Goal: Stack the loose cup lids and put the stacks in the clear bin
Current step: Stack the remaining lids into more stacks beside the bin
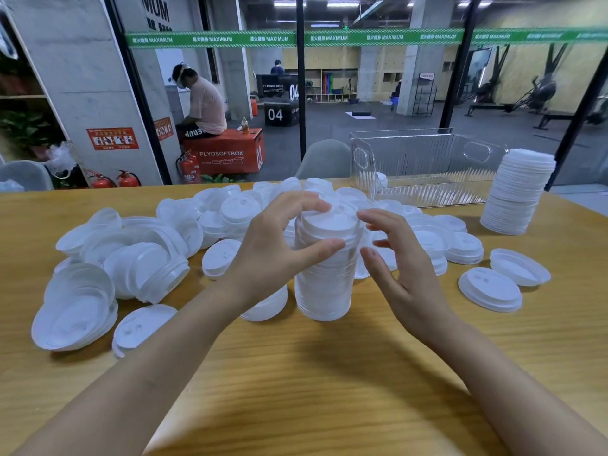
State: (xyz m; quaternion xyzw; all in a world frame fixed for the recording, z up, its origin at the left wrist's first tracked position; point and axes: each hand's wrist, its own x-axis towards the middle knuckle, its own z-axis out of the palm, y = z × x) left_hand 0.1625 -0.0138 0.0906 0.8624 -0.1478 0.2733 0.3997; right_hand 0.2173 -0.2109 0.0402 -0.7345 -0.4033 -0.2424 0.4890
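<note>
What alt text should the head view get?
A person's left hand grips an upright stack of white cup lids on a wooden table, the right hand open beside it. Loose lids lie scattered around; a clear bin and a taller lid stack stand behind, to the right.

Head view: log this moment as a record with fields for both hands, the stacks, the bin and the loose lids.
left hand: grips the centre stack near its top
right hand: open, fingers spread beside that stack
tall stack: on the table, right of the bin, outside it
clear bin: behind the lids, no stack inside
loose lids: strewn left and behind
</note>
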